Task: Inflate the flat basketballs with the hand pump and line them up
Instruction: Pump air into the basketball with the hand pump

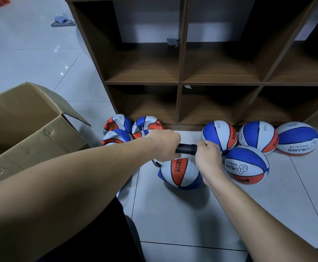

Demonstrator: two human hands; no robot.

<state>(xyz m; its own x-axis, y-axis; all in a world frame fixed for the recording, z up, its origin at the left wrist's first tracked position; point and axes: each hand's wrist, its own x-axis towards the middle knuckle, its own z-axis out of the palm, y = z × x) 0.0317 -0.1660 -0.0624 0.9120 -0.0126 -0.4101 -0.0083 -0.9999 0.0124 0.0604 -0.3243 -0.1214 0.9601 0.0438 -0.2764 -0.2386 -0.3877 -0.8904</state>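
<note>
both hands (164, 145) (208, 156) clutch the black pump (186, 148) above a basketball (180, 173).

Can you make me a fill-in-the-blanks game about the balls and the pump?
1. Both hands hold the black ____.
2. The left hand and right hand work just above a ball that lies on the ____.
3. The open box is made of ____.
4. The round balls line up in front of the wooden ____.

Missing words: pump; floor; cardboard; shelf.

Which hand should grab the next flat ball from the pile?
Probably the left hand. The flat balls lie just beyond it; the right hand, on the pump handle, sits farther away.
</note>
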